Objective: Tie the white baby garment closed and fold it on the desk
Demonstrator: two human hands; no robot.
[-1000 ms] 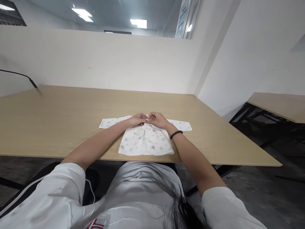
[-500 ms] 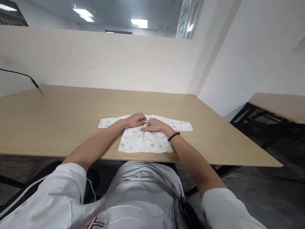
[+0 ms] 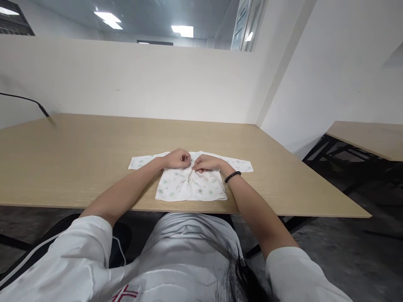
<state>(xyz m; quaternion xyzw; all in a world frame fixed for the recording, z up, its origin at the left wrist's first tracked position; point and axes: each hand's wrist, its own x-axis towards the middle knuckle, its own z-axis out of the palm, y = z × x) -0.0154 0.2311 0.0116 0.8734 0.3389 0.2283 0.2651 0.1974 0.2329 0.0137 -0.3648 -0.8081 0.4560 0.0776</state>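
A small white long-sleeved shirt with green and pink prints lies on the table, its sleeves spread left and right and its hem towards me. My left hand is over the upper middle of the shirt, its curled fingers closed on the fabric beside the centre line. Just to its right, my right hand pinches the cloth at the same centre line, where it puckers. My hands partly cover the neck area, and whatever small fastening may be between the fingertips cannot be made out.
The shirt lies near the front edge of a light wooden table. A white wall with a window stands behind. At the back left is a black cable; a second table stands to the right.
My right hand has drawn its fingers into a tighter pinch on the cloth, the stretched finger now bent in. My left fingers have curled in slightly. The shirt stays in place.
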